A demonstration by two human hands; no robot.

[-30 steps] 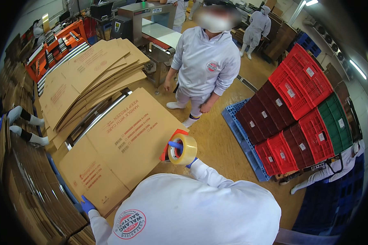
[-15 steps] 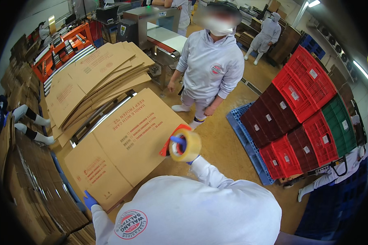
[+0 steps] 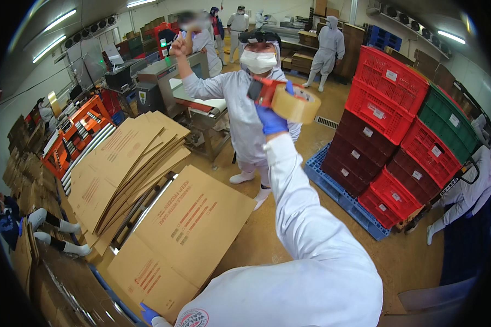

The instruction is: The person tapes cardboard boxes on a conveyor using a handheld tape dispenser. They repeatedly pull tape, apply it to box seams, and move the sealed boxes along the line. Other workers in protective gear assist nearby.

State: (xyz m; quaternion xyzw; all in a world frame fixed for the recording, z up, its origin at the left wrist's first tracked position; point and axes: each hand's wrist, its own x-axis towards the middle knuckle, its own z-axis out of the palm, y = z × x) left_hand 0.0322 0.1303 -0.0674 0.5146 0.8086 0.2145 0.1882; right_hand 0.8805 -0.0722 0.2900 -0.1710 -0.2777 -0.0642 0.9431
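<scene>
My right fingers (image 3: 269,118) are squeezing the tape gun (image 3: 286,105), holding it up past the right corner of the flat box (image 3: 188,226). My left fingers (image 3: 148,312) are touching its near edge; I can't tell if they're pinching.

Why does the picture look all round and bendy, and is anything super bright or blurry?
In the head view, the fisheye lens bends edges near the rim and leaves black corners; in the head view, the ceiling light glows white; in the head view, a blurry patch covers someone at the back, while the tape roll and right hand look clearer.
</scene>
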